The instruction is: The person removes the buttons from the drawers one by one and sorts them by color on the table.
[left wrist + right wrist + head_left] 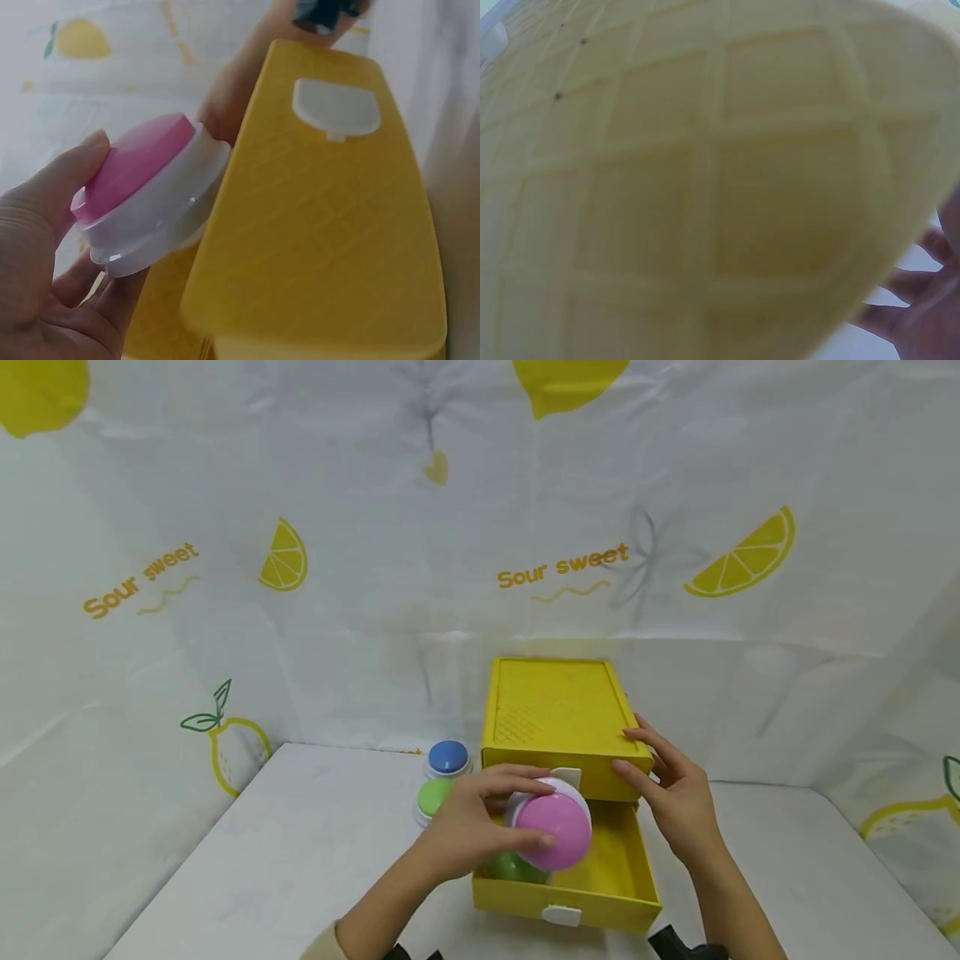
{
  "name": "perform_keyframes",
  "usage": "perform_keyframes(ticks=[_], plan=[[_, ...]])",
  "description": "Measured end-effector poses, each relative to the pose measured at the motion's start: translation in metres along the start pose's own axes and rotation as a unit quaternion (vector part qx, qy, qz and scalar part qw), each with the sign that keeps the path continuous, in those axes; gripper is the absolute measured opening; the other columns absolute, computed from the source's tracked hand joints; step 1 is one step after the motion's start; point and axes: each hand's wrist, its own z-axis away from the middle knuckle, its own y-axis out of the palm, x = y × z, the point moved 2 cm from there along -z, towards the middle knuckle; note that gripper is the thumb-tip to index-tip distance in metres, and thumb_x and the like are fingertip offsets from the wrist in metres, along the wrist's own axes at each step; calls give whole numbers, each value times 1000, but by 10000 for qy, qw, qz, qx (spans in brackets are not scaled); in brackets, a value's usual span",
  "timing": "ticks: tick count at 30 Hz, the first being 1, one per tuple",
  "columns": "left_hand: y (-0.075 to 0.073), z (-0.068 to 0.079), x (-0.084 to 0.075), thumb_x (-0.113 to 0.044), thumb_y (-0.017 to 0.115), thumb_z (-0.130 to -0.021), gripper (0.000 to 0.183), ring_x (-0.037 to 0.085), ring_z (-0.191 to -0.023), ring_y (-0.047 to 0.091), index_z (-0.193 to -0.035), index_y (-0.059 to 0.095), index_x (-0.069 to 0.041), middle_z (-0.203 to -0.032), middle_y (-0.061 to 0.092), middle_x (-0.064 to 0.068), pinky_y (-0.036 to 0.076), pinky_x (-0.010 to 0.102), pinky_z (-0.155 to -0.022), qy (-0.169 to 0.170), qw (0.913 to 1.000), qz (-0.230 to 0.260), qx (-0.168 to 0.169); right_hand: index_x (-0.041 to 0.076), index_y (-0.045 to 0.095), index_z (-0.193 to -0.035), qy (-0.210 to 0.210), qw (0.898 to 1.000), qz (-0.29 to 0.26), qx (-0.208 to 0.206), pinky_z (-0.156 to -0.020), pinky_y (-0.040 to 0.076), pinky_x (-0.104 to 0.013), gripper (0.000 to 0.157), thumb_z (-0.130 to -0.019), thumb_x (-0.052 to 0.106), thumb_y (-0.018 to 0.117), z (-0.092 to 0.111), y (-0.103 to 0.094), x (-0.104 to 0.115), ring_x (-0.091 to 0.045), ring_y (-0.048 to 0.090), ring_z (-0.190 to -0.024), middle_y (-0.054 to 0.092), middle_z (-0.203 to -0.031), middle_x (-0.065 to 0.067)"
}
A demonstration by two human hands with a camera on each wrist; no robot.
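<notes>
My left hand [468, 822] grips a round push button [558, 831] with a pink dome and a white base. It is tilted over the pulled-out lower drawer [622, 868] of a yellow drawer box [555, 702]. In the left wrist view the thumb presses the pink dome [139, 165] while the other fingers are under the white base. Inside the drawer at the left lies a rounded green thing [516, 870], partly hidden by the button. My right hand [678, 802] rests on the box's right front corner, fingers spread, thumb at the front.
A blue-domed push button [447, 757] and a light green one [433, 797] stand on the white table [315, 835] left of the box; the left hand partly covers the green one. Behind the table hangs a lemon-print sheet [375, 635]. The upper drawer is closed, with a white pull tab [567, 776].
</notes>
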Motion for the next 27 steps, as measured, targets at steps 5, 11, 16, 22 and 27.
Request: perform_keyframes(ticks=[5,11,16,22,27], plan=[[-27,18,6,-16,87,-78,41,23,-121,66,-117,75,-12,-137,66,5,60,29,-90,-19,9965,476,-682,6,57,-139,-10,10000,12,23,-88,52,-8,43,-97,11,67,0,-2,-1,14,56,-117,35,-165,-2],[-51,44,26,-7,86,-78,44,15,-118,68,-120,73,-5,-139,64,14,60,29,-91,-559,9858,774,-1379,6,56,-139,-74,10000,32,13,-88,52,-8,43,-98,10,66,-1,-4,-3,15,55,-119,35,-165,-2],[-69,66,47,-6,85,-78,48,12,-111,67,-124,72,-7,-133,68,7,59,25,-90,-1382,9632,909,-2116,5,56,-139,-111,9999,-18,36,-88,53,-9,43,-98,9,66,-2,-3,-3,14,56,-119,35,-165,-1],[-75,82,73,-10,85,-78,47,11,-103,71,-124,72,-10,-125,72,5,59,22,-85,-1969,9410,854,-2615,4,56,-139,-116,9999,-46,3,-88,53,-9,42,-98,8,65,-2,-2,-4,13,57,-118,36,-165,0],[-72,88,99,-16,87,-77,47,10,-95,68,-121,74,-10,-125,72,7,58,19,-80,-2266,9318,561,-2779,5,56,-139,-113,9999,-90,0,-87,53,-9,42,-98,8,65,-1,0,-5,13,57,-118,36,-165,-1]])
